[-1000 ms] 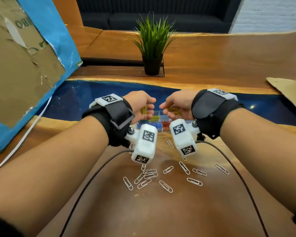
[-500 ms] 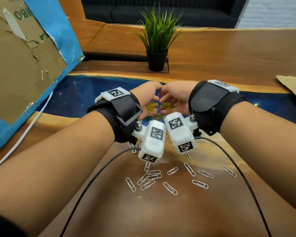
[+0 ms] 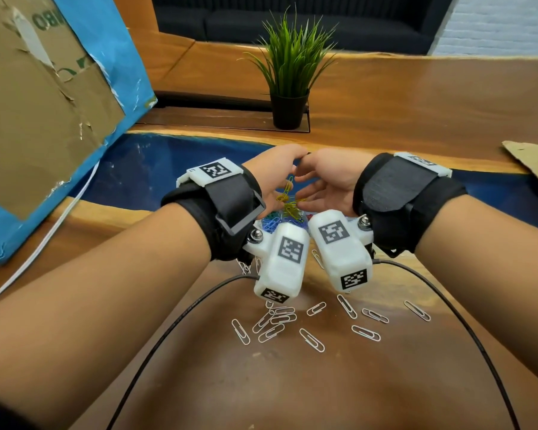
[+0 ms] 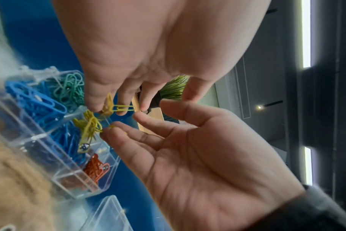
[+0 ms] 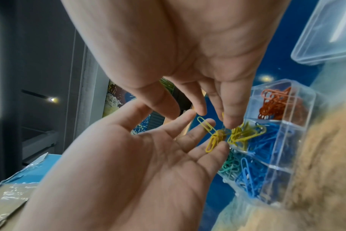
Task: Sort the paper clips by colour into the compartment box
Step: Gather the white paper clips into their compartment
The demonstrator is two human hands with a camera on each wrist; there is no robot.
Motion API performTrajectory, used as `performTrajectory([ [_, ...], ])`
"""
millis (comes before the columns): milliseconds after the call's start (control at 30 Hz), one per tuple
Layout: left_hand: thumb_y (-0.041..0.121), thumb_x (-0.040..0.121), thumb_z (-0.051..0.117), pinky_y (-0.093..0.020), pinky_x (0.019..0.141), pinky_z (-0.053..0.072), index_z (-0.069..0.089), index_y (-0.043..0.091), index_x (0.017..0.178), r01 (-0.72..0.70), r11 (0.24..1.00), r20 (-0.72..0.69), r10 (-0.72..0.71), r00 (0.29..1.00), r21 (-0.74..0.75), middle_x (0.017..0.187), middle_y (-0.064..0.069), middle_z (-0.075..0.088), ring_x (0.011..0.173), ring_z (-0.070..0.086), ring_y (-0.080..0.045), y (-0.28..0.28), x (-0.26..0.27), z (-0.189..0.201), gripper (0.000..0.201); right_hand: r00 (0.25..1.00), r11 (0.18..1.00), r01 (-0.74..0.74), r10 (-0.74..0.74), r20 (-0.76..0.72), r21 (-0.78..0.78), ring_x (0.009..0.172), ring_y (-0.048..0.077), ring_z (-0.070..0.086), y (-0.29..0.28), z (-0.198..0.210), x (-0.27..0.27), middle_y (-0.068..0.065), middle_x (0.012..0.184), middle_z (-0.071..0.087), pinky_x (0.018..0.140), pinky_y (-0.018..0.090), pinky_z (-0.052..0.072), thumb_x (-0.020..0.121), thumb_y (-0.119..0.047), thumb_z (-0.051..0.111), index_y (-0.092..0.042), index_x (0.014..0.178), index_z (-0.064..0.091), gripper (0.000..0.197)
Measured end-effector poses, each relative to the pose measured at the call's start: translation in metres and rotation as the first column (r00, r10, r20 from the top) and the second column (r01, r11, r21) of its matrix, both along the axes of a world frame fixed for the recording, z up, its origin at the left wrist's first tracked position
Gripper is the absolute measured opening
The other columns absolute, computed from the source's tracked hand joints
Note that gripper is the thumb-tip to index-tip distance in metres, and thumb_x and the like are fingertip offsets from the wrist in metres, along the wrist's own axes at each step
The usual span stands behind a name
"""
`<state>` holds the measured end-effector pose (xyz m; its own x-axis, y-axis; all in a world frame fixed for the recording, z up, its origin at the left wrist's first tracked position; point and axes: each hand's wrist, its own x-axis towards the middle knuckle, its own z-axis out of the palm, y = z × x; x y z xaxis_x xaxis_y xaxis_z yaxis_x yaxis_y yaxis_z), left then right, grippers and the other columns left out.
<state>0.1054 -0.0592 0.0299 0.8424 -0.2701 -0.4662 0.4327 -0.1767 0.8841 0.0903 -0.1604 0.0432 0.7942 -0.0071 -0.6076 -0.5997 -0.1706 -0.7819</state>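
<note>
My left hand (image 3: 274, 169) and right hand (image 3: 326, 178) meet palm to palm over the clear compartment box (image 4: 39, 137), which they mostly hide in the head view. Both hands have their fingers spread and fairly straight. A tangle of yellow paper clips (image 5: 239, 134) hangs between the fingertips, just above the box. One yellow clip (image 5: 205, 126) lies across my left fingers (image 5: 199, 132). The box holds blue clips (image 4: 36, 101), green clips (image 4: 69, 89) and orange clips (image 4: 95, 170) in separate compartments.
Several silver paper clips (image 3: 311, 339) lie loose on the wooden table in front of my wrists. A clear lid (image 5: 326, 31) sits beside the box. A potted plant (image 3: 289, 88) stands behind, cardboard (image 3: 38, 97) at the left, and two black cables (image 3: 180, 318) cross the table.
The two hands, each gripping a yellow bunch a second ago, have come together above the box. Their fingers have spread, and the yellow clips now hang loose at the fingertips.
</note>
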Motion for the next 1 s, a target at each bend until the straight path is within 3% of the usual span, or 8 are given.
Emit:
performTrajectory([
  [133, 0.04, 0.093, 0.043, -0.035, 0.084, 0.035, 0.054, 0.012, 0.108, 0.002, 0.997, 0.033, -0.005, 0.999, 0.076, 0.1, -0.008, 0.048, 0.1, 0.044, -0.024, 0.001, -0.003, 0.001, 0.033, 0.998, 0.999, 0.019, -0.022, 0.063, 0.049, 0.131, 0.037, 0.041, 0.001, -0.003, -0.003, 0.028, 0.14, 0.041, 0.098, 0.038, 0.044, 0.095, -0.013, 0.042, -0.007, 0.143, 0.033, 0.049],
  [300, 0.045, 0.095, 0.041, -0.039, 0.107, 0.033, 0.043, 0.017, 0.137, -0.012, 0.992, 0.088, 0.001, 0.996, 0.128, 0.125, -0.016, 0.057, 0.121, 0.048, -0.03, 0.005, -0.006, -0.003, 0.051, 0.993, 0.999, -0.004, 0.008, 0.116, -0.036, 0.117, 0.031, 0.054, -0.003, -0.005, -0.005, 0.018, 0.121, 0.054, 0.094, 0.036, 0.049, 0.096, -0.009, 0.046, -0.003, 0.135, 0.043, 0.04],
  [367, 0.039, 0.097, 0.04, -0.039, 0.105, 0.038, 0.044, 0.013, 0.135, -0.002, 0.979, 0.161, -0.031, 0.987, 0.203, 0.126, -0.017, 0.058, 0.117, 0.051, -0.028, 0.007, -0.007, -0.002, 0.047, 0.979, 0.988, -0.039, 0.068, 0.191, -0.149, 0.093, 0.025, 0.06, -0.004, -0.007, -0.004, 0.016, 0.109, 0.059, 0.077, 0.032, 0.054, 0.094, -0.007, 0.048, -0.001, 0.127, 0.051, 0.035],
  [467, 0.016, 0.098, 0.037, -0.034, 0.099, 0.044, 0.054, 0.006, 0.127, 0.073, 0.846, 0.339, -0.289, 0.895, 0.529, 0.13, -0.012, 0.057, 0.113, 0.055, -0.025, 0.013, -0.006, -0.005, 0.035, 0.911, 0.829, -0.157, 0.331, 0.245, -0.536, 0.063, 0.014, 0.054, -0.006, -0.007, -0.006, 0.0, 0.074, 0.059, 0.059, 0.025, 0.049, 0.089, -0.006, 0.05, -0.013, 0.104, 0.068, 0.024],
  [567, 0.016, 0.094, 0.045, -0.028, 0.092, 0.043, 0.06, 0.021, 0.123, 0.061, 0.613, 0.347, -0.525, 0.777, 0.788, 0.129, 0.002, 0.058, 0.117, 0.054, -0.018, 0.02, -0.006, -0.012, 0.033, 0.845, 0.506, -0.22, 0.526, 0.096, -0.834, 0.081, 0.019, 0.064, -0.007, -0.007, -0.007, 0.001, 0.084, 0.068, 0.075, 0.03, 0.053, 0.087, -0.016, 0.056, -0.013, 0.093, 0.071, 0.017],
  [667, 0.02, 0.09, 0.057, -0.03, 0.089, 0.046, 0.065, 0.024, 0.116, 0.03, 0.513, 0.339, -0.609, 0.717, 0.858, 0.124, 0.002, 0.061, 0.112, 0.057, -0.018, 0.022, -0.005, -0.016, 0.027, 0.81, 0.287, -0.263, 0.584, -0.049, -0.921, 0.078, 0.021, 0.062, -0.003, -0.011, -0.007, 0.004, 0.084, 0.066, 0.065, 0.028, 0.05, 0.083, -0.026, 0.064, -0.011, 0.087, 0.067, 0.016],
  [833, 0.021, 0.086, 0.065, -0.025, 0.073, 0.043, 0.071, 0.021, 0.103, 0.0, 0.516, 0.371, -0.616, 0.695, 0.856, 0.109, 0.001, 0.068, 0.096, 0.06, -0.016, 0.02, -0.001, -0.019, 0.018, 0.798, 0.186, -0.3, 0.587, -0.139, -0.936, 0.058, 0.014, 0.051, 0.001, -0.017, -0.007, -0.001, 0.063, 0.053, 0.047, 0.022, 0.038, 0.082, -0.032, 0.067, -0.014, 0.064, 0.051, 0.03],
  [1000, 0.018, 0.086, 0.064, -0.025, 0.069, 0.04, 0.073, 0.021, 0.092, -0.003, 0.526, 0.377, -0.606, 0.7, 0.851, 0.101, 0.001, 0.07, 0.087, 0.059, -0.015, 0.018, -0.001, -0.021, 0.012, 0.805, 0.212, -0.309, 0.578, -0.136, -0.927, 0.066, 0.018, 0.054, -0.001, -0.018, -0.008, -0.002, 0.063, 0.052, 0.047, 0.021, 0.037, 0.083, -0.025, 0.065, -0.013, 0.073, 0.056, 0.018],
])
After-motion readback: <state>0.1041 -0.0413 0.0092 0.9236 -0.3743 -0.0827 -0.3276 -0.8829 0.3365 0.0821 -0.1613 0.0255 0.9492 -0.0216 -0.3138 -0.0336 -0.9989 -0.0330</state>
